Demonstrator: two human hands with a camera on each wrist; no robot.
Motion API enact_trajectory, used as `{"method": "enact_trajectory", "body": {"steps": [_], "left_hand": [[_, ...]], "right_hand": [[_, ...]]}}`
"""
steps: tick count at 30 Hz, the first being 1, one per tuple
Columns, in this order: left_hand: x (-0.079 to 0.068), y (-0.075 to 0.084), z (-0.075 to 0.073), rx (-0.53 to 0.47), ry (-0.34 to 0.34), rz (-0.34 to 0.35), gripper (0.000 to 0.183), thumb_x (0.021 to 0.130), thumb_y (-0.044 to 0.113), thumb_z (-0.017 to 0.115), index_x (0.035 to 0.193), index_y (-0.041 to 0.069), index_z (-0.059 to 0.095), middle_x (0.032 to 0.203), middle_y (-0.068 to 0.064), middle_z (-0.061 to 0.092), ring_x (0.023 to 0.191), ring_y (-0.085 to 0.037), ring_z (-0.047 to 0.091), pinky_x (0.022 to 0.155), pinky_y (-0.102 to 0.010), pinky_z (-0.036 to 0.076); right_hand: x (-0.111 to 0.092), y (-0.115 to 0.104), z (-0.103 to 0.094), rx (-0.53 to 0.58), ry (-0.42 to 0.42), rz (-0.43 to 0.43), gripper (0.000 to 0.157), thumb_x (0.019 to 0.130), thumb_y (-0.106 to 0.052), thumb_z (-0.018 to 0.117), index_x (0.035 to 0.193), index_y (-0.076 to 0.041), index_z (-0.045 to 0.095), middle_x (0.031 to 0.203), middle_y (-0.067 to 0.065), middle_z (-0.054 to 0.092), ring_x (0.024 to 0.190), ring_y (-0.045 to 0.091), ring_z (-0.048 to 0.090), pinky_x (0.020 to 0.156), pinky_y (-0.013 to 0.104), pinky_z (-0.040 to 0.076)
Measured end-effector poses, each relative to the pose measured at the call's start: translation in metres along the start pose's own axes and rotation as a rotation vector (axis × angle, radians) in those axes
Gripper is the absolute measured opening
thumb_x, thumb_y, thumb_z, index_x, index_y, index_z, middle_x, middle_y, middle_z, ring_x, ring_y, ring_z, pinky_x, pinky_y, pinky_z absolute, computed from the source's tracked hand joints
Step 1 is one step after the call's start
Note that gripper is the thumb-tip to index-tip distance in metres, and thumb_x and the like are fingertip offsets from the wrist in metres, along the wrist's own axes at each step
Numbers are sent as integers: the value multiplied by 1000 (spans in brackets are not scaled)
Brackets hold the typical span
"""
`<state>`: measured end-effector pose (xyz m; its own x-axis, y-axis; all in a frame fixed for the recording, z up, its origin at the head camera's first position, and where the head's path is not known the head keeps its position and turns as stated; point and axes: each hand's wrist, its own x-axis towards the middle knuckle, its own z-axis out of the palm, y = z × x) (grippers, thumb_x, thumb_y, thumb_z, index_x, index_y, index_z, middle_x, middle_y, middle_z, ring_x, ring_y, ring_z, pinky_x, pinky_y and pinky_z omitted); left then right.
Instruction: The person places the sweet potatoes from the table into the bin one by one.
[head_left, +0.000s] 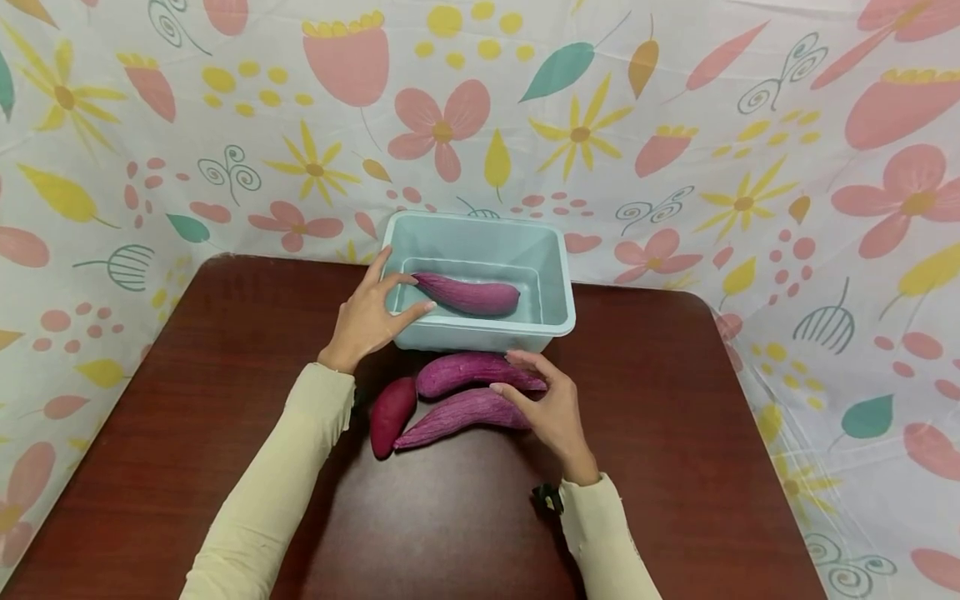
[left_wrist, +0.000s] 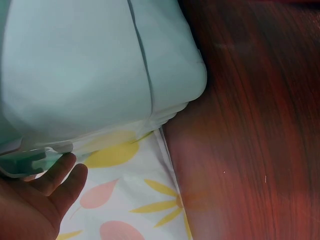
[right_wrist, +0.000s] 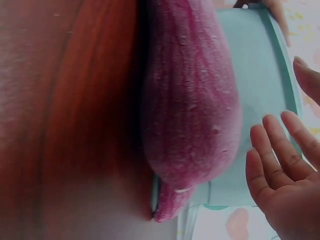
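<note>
One purple sweet potato (head_left: pixel 472 296) lies inside a pale blue plastic bin (head_left: pixel 480 335). My left hand (head_left: pixel 367 321) is at the bin's left front corner, fingers spread over the rim, thumb and index finger near the thin end of that sweet potato. In front of the bin lie two more purple sweet potatoes, the back one (head_left: pixel 461 375) and the front one (head_left: pixel 457 414). A darker red sweet potato (head_left: pixel 392 417) touches them on the left. My right hand (head_left: pixel 555 408) is over their right ends, its fingers and thumb apart; the right wrist view shows nothing between them.
A dark reddish-brown wooden table (head_left: pixel 675 467) bears everything. White cloth (head_left: pixel 450 133) printed with flowers and leaves hangs behind the bin and along both sides. The bin stands close to the table's back edge.
</note>
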<state>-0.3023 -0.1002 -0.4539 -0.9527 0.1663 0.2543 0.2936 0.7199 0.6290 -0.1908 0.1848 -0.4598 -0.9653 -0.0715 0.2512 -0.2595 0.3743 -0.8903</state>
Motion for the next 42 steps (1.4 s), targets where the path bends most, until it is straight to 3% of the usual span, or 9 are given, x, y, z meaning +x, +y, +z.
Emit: {"method": "enact_trajectory", "body": {"steps": [2, 5, 10, 18, 25, 30, 42], "left_hand": [[0, 0, 0, 0, 0, -2, 57, 87, 70, 62, 124, 28, 67, 171, 6, 14, 128, -33, 61, 67, -46, 50], [1, 1, 0, -2, 5, -1, 55, 86, 70, 63, 123, 29, 67, 171, 4, 16, 128, -32, 61, 65, -45, 50], [2, 0, 0, -7, 10, 4, 54, 86, 70, 63, 121, 29, 68, 170, 1, 19, 127, -31, 61, 62, -42, 48], [2, -2, 1, -5, 0, -6, 55, 86, 71, 62, 122, 30, 67, 171, 4, 17, 129, -30, 60, 63, -42, 47], [2, -2, 1, -11, -9, -16, 55, 86, 71, 62, 122, 30, 67, 171, 6, 15, 130, -30, 59, 66, -45, 49], [1, -2, 0, -14, -19, -17, 56, 87, 71, 61, 124, 29, 67, 171, 8, 13, 133, -32, 57, 71, -50, 50], [1, -3, 0, -13, -11, -14, 54, 87, 70, 62, 123, 30, 67, 171, 9, 13, 132, -31, 58, 71, -50, 50]], "right_hand": [[-1, 12, 2, -3, -17, 14, 46, 81, -8, 84, 123, -1, 68, 121, 23, 71, 114, 41, 65, 98, 59, 47], [-3, 30, 4, -13, -40, 25, 47, 81, -11, 85, 125, -5, 68, 120, 20, 72, 112, 39, 67, 94, 59, 49], [-6, 46, 6, -33, -65, 32, 48, 78, -17, 87, 123, -14, 70, 118, 11, 73, 112, 28, 69, 98, 49, 50], [-7, 51, 10, -58, -110, 41, 49, 78, -21, 88, 122, -15, 70, 120, 7, 73, 115, 22, 67, 101, 30, 50], [-8, 54, 11, -132, -141, 39, 49, 77, -27, 88, 123, -19, 70, 123, 1, 71, 121, 18, 64, 106, 41, 47], [-9, 54, 12, -148, -166, 62, 50, 77, -29, 88, 123, -20, 70, 124, -1, 71, 126, 17, 60, 109, 39, 43], [-9, 56, 13, -156, -200, 57, 53, 77, -28, 88, 124, -12, 69, 125, 2, 71, 126, 22, 61, 108, 45, 43]]}}
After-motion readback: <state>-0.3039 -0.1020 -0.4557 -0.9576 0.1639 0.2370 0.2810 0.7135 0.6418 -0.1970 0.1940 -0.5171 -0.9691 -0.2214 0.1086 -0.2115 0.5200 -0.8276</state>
